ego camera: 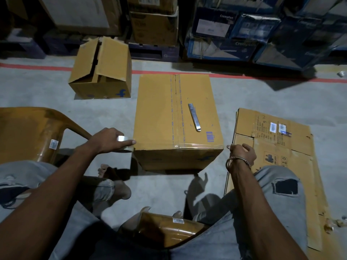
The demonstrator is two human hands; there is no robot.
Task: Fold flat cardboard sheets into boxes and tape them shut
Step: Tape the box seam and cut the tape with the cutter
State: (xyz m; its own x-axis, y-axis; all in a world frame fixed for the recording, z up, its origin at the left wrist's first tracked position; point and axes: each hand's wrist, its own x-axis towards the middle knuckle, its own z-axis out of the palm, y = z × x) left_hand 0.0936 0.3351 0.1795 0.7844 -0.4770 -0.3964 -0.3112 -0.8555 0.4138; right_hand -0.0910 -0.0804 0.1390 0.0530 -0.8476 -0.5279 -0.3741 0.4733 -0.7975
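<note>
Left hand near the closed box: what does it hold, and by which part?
The left hand grips clear packing tape at the brown cardboard box's near left corner; which part is unclear.

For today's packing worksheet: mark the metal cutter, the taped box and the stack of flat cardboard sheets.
metal cutter [194,117], head view, middle of its blade-like body.
taped box [157,113], head view, bare top flap left of the seam.
flat cardboard sheets [272,147], head view, printed top sheet.

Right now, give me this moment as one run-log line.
closed box: center seam taped | left hand: holds tape roll at near-left corner | right hand: near right corner | cutter: on lid
</note>
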